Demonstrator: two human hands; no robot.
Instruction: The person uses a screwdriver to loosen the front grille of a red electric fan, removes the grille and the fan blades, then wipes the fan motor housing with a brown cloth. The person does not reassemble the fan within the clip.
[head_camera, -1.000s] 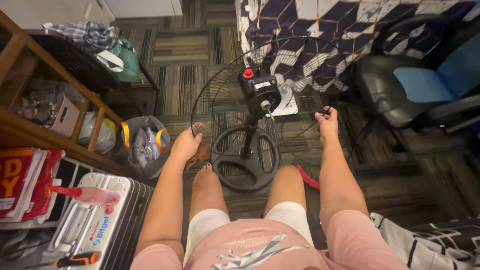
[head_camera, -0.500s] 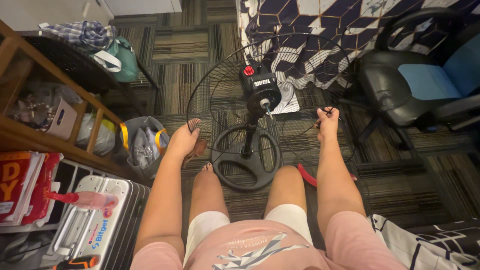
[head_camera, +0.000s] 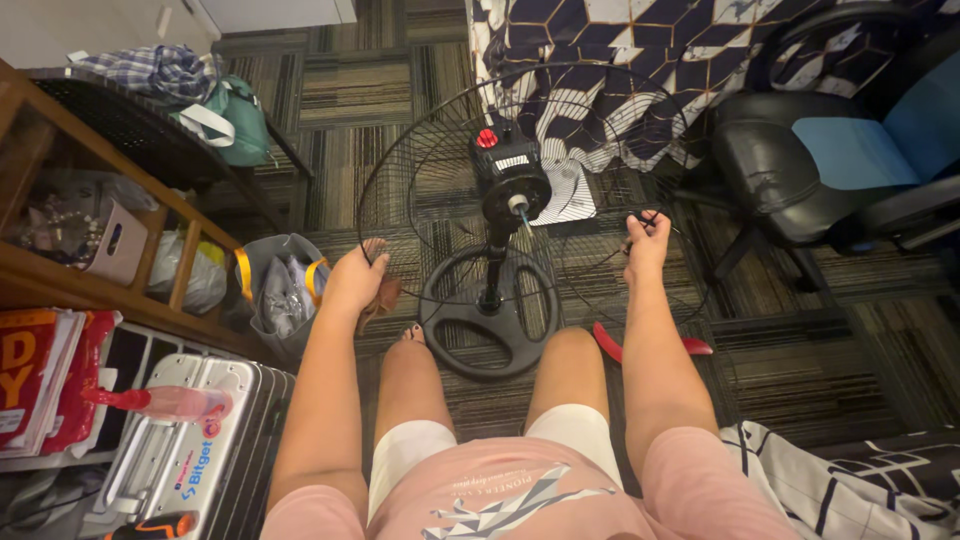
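A black standing fan is in front of me, with its motor housing (head_camera: 511, 178) and bare shaft showing, on a round black base (head_camera: 489, 312). Around the motor sits a round black wire fan guard (head_camera: 420, 170). My left hand (head_camera: 354, 277) grips the guard's lower left rim. My right hand (head_camera: 645, 239) grips the guard's rim on the right. My knees are just below the base.
A wooden shelf (head_camera: 120, 290) stands at left, with a silver suitcase (head_camera: 190, 450) and a grey bag (head_camera: 280, 290) near it. A black and blue office chair (head_camera: 820, 160) is at right. A patterned cloth (head_camera: 620, 60) hangs behind the fan. A red blade piece (head_camera: 650, 350) lies on the carpet.
Both hands have lifted the guard's rim slightly up and to the left, and the guard now sits wider around the motor.
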